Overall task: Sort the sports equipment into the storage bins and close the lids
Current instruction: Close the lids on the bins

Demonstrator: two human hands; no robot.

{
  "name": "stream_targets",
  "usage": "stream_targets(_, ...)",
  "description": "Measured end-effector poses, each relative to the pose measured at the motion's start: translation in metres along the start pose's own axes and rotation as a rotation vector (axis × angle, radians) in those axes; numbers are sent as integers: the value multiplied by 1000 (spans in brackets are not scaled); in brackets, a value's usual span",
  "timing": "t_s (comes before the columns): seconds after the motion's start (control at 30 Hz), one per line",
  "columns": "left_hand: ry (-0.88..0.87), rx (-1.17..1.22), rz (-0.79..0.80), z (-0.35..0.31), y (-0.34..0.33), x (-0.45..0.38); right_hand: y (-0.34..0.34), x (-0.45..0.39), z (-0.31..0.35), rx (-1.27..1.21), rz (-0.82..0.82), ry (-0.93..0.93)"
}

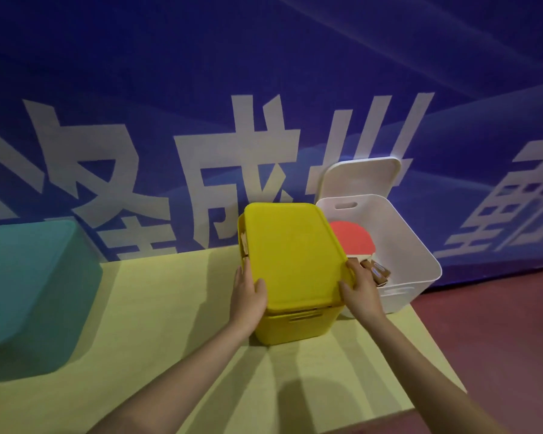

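Blue banner backdrop with large white characters runs behind a pale yellow tabletop; dark red floor shows to the right of the table edge.

Centre of table: yellow rectangular plastic storage bin with a slot handle in its near wall. Yellow plastic lid sits on top of it, skewed a bit. Gap visible along the bin's left rim, something tan showing inside there, too small to identify.

Left hand grips the lid's near-left corner: thumb on top of the lid, fingers running up along its left edge. Right hand grips the near-right corner: thumb on top, fingers curled over the right edge. Both forearms reach in from the bottom of the view.

Just right of the yellow bin, touching or nearly so: white rectangular plastic bin, open. White plastic lid stands behind it, leaning against the banner. Inside the white bin: red-faced table tennis paddle lying flat-ish, plus brown wooden paddle handles near the front, right beside the right hand's fingers. Exact handle count hard to tell.

Far left of table, well apart from the yellow bin: teal plastic bin with its lid on, partly cut off by the frame edge.
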State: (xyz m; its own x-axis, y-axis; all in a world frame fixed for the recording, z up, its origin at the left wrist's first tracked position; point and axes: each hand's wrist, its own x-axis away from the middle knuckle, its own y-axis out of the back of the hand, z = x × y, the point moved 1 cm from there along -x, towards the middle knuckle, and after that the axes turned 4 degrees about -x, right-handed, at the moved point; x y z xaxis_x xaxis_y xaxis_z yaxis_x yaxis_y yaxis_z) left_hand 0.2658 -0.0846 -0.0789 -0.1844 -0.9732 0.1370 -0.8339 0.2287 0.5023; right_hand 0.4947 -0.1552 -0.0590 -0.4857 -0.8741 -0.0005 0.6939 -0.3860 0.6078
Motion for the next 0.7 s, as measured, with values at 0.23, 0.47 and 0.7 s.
stream_targets(0.23, -35, 15, -114, 6, -12, 12, -31, 16, -10, 56, -160, 115)
stream_targets(0.47, -51, 52, -108, 12, -11, 17, -37, 22, -24, -34, -186, 138)
stream_targets(0.7, 92, 112, -183, 6, 5, -22, -35, 8, -12, -2, -194, 180)
